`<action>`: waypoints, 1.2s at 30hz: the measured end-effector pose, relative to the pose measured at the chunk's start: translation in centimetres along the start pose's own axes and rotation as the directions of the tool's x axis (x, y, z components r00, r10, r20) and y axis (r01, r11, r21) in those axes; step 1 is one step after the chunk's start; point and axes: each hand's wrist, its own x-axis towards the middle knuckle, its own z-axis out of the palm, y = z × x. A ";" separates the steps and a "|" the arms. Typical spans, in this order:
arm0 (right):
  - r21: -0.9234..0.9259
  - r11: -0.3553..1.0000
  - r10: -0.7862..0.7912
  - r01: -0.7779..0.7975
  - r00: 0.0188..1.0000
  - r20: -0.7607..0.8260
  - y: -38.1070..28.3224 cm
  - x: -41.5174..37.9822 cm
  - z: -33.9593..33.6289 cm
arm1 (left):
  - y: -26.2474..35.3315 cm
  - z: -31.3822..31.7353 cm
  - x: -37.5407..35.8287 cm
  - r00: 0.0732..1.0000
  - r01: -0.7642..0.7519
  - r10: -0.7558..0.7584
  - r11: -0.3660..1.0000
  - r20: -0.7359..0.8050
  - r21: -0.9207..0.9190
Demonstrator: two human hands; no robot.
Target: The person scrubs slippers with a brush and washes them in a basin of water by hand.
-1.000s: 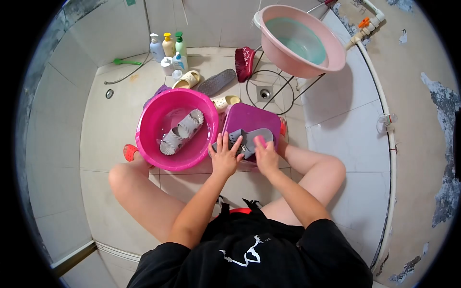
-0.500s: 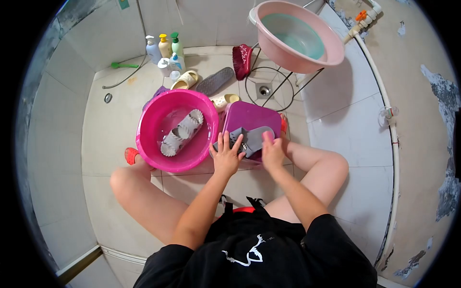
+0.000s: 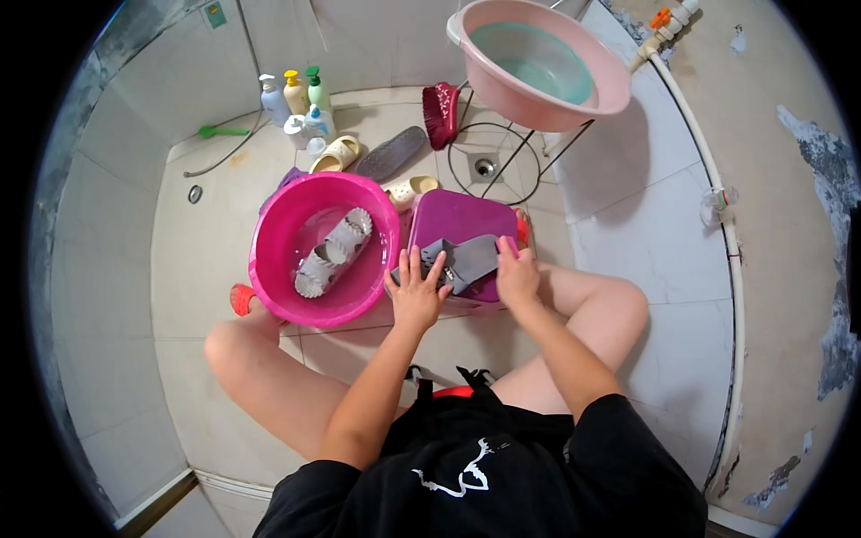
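A grey slipper [image 3: 473,262] lies sole-down across the purple lid [image 3: 459,212] of a box between my knees. My left hand [image 3: 419,291] rests on its strap end with fingers spread flat. My right hand [image 3: 517,276], at the slipper's right end, is closed around a small pink object [image 3: 510,245], mostly hidden by the fingers. Left of the box stands a bright pink basin [image 3: 267,235] with some water, and a light grey slipper [image 3: 334,254] lies tilted inside it.
Beyond the basin are cream clogs [image 3: 336,154], a dark grey insole-like piece [image 3: 391,152] and several pump bottles [image 3: 294,92]. A red brush head [image 3: 440,115] stands beside a wire stand carrying a pale pink basin [image 3: 610,85]. A floor drain [image 3: 485,168] lies beneath.
My right hand, blurred before, has shifted slightly right along the slipper with the pink object. My left hand stays on the strap end. The whole view has tilted a little.
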 end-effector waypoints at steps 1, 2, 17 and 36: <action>-0.001 0.998 -0.064 0.064 0.998 -0.011 -1.3 -0.9 1.1 | 0.1 0.3 0.0 1.000 0.017 -0.017 1.000 0.003 0.000; -0.001 0.991 -0.131 0.131 0.991 -0.016 -2.3 -1.9 2.0 | 0.0 0.4 0.0 0.999 0.040 -0.040 0.999 0.007 0.002; -0.058 0.992 -0.119 0.114 0.990 -0.080 -2.6 1.4 2.3 | 0.4 0.3 0.1 0.999 0.027 -0.027 1.000 -0.017 -0.003; -0.018 0.948 -0.316 0.316 0.949 0.016 -3.9 -1.1 2.6 | 0.5 0.3 0.1 0.998 0.063 -0.063 0.998 0.024 -0.013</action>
